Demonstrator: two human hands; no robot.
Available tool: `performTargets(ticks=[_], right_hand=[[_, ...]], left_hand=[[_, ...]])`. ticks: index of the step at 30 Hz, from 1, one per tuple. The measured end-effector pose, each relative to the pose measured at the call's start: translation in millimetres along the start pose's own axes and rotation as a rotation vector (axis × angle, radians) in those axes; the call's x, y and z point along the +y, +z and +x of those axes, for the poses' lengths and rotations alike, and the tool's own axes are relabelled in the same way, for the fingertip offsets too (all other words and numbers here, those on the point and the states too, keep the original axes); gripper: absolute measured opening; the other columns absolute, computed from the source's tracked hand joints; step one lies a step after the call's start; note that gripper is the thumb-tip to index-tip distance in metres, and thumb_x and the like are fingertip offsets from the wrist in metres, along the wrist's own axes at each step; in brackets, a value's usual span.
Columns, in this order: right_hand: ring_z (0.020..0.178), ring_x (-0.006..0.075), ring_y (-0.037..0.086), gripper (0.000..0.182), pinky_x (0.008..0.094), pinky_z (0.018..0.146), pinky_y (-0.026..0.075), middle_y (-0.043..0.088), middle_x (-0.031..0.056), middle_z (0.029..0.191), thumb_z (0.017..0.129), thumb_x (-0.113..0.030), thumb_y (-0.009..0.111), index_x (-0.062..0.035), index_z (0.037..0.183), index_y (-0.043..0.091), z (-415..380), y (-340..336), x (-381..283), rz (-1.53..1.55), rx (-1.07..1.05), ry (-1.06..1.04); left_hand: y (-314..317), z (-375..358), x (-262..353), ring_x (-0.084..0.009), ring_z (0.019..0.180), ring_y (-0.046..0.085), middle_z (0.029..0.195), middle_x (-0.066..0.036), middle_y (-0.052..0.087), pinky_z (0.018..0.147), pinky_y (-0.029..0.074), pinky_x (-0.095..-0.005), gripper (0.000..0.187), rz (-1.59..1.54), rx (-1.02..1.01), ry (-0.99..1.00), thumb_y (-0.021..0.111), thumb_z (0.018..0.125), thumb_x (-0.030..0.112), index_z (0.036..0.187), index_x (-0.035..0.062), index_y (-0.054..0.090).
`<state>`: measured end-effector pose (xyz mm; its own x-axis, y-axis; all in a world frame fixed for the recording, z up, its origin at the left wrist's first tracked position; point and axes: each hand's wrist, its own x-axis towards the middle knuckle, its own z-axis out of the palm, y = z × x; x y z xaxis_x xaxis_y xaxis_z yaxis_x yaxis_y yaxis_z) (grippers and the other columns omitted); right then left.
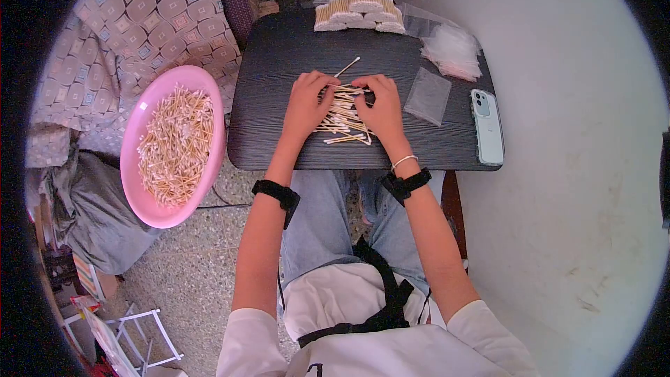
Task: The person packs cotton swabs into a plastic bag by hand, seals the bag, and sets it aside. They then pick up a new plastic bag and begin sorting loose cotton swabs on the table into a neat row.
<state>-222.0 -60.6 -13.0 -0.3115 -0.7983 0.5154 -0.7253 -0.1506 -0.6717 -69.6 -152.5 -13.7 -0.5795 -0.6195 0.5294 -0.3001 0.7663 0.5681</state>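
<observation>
I see the left hand (305, 102) and right hand (383, 107) curled at either side of the cotton swabs (342, 113), just above frame centre; I cannot tell whether they grip any. The white-tipped, tan-stemmed pile lies jumbled on a dark tabletop (269, 91) beside a pale wall (558, 112). Swab bundles (363, 5) sit top centre, clear bags (452, 50) and a phone (488, 131) right, a pink basin (130, 157) left.
</observation>
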Motion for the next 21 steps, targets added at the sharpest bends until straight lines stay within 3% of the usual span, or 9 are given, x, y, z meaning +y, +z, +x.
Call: performTargets(ticks=[9,21], right_hand=[[0.091,0.0324,0.054,0.014,0.0414,0.084,0.043,0.059,0.0118,0.09,0.075,-0.004,0.06,-0.0048,0.087,0.066,0.9,3.0,1.7,-0.052,0.023,0.01],[0.09,0.0327,0.054,0.014,0.0411,0.082,0.043,0.059,0.0119,0.093,0.087,-0.004,0.054,-0.0051,0.094,0.066,0.9,2.3,0.7,-0.008,0.051,0.011]], left_hand=[[-2.6,1.0,3.0,-0.03,0.091,0.055,0.093,-0.011,0.062,0.083,0.043,-0.0378,0.014,-0.025,-0.016,-0.047,0.059,0.086,0.01,0.096,0.0031,0.065],[-0.4,1.1,-2.7,-0.0287,0.089,0.054,0.09,-0.009,0.061,0.081,0.043,-0.0384,0.015,-0.04,0.013,-0.008,0.06,0.084,0.009,0.098,0.0046,0.065]])
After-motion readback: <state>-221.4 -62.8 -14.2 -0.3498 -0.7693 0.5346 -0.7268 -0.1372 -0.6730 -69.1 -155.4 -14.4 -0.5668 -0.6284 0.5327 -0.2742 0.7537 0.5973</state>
